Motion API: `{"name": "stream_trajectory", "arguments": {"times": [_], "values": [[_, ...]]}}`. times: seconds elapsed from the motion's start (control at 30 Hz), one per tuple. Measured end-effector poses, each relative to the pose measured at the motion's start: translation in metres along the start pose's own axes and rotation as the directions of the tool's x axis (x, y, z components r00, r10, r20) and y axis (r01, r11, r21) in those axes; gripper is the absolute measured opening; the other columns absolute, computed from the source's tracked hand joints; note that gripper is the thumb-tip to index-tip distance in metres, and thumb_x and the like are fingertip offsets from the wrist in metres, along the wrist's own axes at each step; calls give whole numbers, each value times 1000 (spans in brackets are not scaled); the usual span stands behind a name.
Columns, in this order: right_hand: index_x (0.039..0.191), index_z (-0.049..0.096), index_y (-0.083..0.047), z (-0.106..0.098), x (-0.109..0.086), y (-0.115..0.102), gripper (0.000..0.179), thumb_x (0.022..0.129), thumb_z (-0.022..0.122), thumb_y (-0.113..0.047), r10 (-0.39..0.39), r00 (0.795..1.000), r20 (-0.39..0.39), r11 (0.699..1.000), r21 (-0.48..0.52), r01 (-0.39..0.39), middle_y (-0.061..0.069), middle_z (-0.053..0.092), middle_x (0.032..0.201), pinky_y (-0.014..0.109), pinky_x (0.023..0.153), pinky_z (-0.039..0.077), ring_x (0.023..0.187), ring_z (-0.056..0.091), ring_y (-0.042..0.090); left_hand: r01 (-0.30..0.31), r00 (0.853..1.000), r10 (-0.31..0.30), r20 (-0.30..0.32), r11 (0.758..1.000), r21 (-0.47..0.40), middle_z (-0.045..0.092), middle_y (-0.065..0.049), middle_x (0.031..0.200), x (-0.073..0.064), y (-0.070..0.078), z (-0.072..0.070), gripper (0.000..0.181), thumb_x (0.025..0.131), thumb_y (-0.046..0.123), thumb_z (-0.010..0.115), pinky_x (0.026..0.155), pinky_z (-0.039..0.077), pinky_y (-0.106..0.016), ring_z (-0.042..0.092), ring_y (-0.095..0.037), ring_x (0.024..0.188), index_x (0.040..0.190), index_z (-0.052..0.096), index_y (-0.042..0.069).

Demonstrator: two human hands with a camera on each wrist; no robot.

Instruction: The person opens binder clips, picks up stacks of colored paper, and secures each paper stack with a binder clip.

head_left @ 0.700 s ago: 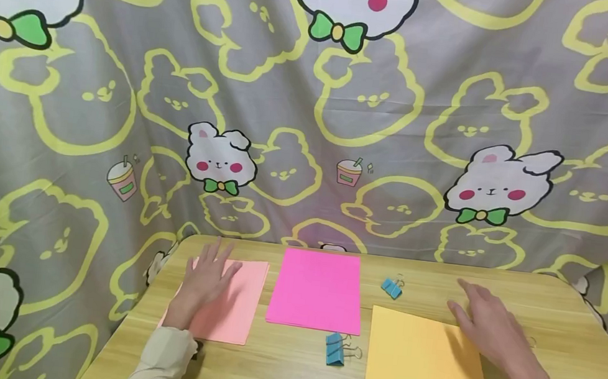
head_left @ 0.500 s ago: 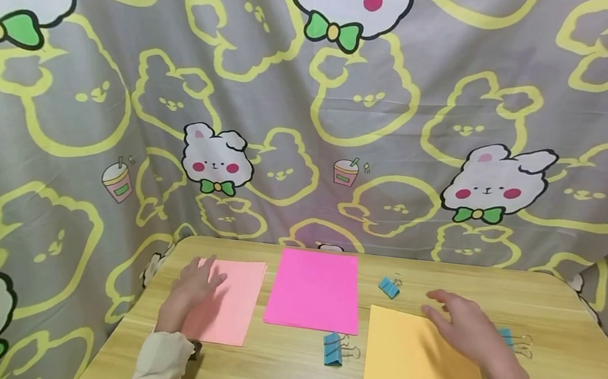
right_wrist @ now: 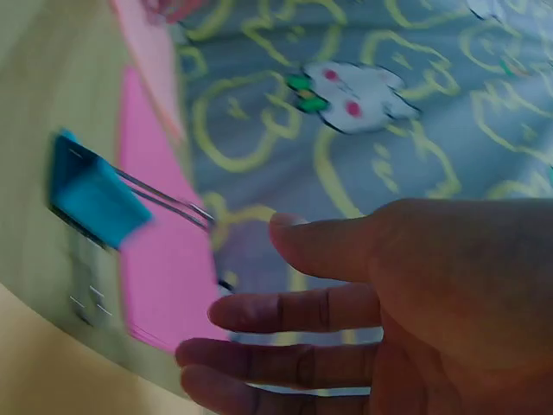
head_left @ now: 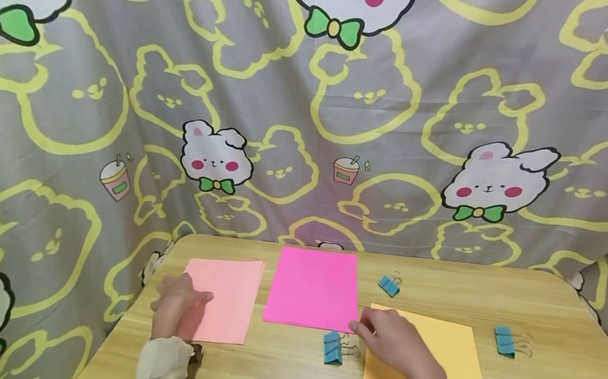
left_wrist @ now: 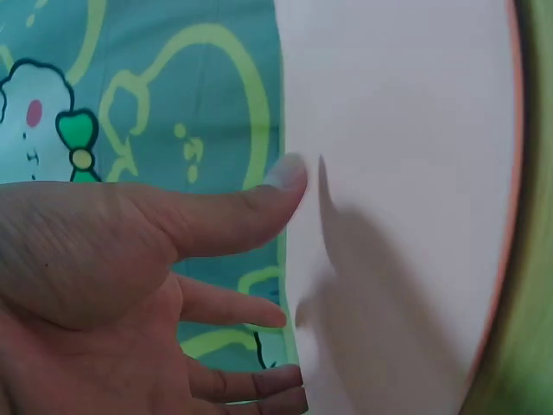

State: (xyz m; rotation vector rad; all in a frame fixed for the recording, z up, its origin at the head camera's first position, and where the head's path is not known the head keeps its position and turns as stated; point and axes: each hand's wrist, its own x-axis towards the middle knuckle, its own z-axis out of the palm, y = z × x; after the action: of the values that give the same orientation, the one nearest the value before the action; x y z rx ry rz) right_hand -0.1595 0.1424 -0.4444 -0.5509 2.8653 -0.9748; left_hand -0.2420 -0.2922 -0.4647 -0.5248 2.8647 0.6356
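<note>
Tbl [head_left: 271,376]: R hand [head_left: 396,345] nr corner of magenta paper [head_left: 314,287]

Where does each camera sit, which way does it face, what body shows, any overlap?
Head: worn on the head, facing forward and down at the table, papers and patterned curtain; left hand, right hand and sleeves show.
Left wrist: on that wrist, facing pale pink paper and curtain; left hand shows.
Right wrist: on that wrist, facing blue clip, magenta paper and curtain; right hand shows large.
Shared: head and right wrist both see the magenta paper and that clip.
</note>
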Motion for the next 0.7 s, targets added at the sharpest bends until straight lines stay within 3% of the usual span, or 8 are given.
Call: {"name": "stream_trajectory", "arguments": {"times": [0.13, 0.37, 0.53, 0.7], "values": [[71, 51, -20, 20, 5, -6, 36, 102, 64, -30, 1, 1000, -13, 999, -41, -2, -9, 41, 59, 25, 49, 31, 51, 37, 5, 14, 1000, -14, -4, 1000, -16, 38, -44, 114, 1, -3, -3, 46, 88, 25, 78, 89, 37, -74, 34, -57, 114, 108, 58, -12], [66, 48, -19, 33, 10, -11, 39, 99, 68, -19, -17, 1000, -17, 999, -52, 16, -8, 38, 57, 24, 48, 30, 51, 35, 5, 9, 999, -10, -38, 1000, -27, 42, -42, 108, 2, -9, -2, 51, 84, 24, 82, 90, 37, -73, 38, -59, 110, 109, 57, -13], [69, 50, -18, 22, 11, -12, 36, 100, 68, -17, -80, 997, 0, 997, -15, 80, -8, 40, 62, 24, 50, 32, 55, 35, 5, -6, 998, 2, -61, 998, -64, 39, -44, 111, 0, -10, 1, 61, 84, 19, 83, 91, 36, -75, 38, -65, 112, 120, 49, -17], [74, 52, -16, -4, 12, -11, 31, 103, 60, -12, -138, 990, -21, 990, 19, 138, -8, 45, 70, 24, 53, 36, 59, 36, 5, -18, 998, 15, -61, 998, -61, 39, -48, 115, -2, -10, -1, 73, 84, 21, 84, 94, 35, -75, 38, -68, 115, 127, 41, -17]]}}
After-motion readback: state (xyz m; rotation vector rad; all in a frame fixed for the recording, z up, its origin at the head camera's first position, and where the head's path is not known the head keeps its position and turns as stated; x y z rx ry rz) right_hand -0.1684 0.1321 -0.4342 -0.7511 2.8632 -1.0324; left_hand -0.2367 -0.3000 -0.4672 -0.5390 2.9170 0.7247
